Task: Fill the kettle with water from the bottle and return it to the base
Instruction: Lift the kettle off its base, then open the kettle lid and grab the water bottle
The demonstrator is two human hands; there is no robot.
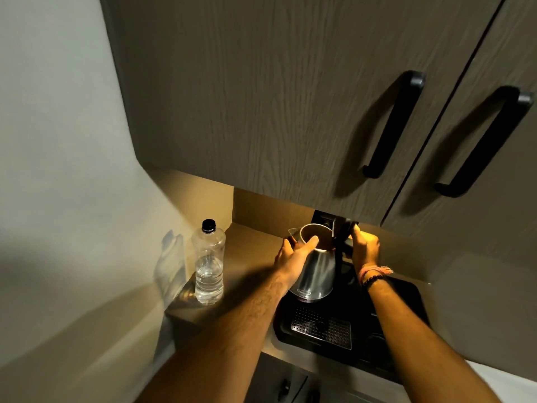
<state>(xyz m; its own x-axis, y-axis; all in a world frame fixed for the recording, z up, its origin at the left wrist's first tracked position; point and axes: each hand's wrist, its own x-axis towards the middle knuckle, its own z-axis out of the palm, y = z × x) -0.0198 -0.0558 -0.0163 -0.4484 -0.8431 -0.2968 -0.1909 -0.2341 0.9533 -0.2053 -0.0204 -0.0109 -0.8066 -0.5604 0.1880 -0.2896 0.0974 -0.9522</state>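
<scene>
A steel kettle stands on the black tray under the wall cabinet, its lid up and its mouth showing. My left hand wraps the kettle's body near the rim, thumb across the opening's edge. My right hand grips the black handle on the kettle's right. The kettle's base is hidden beneath it. A clear plastic bottle with a black cap stands upright on the counter to the left, roughly half full of water, and neither hand touches it.
The wall cabinet with two black bar handles hangs low over the kettle. A perforated drip grate lies in the tray's front part. A wall closes the counter's left side, just beyond the bottle. Drawers sit below the counter edge.
</scene>
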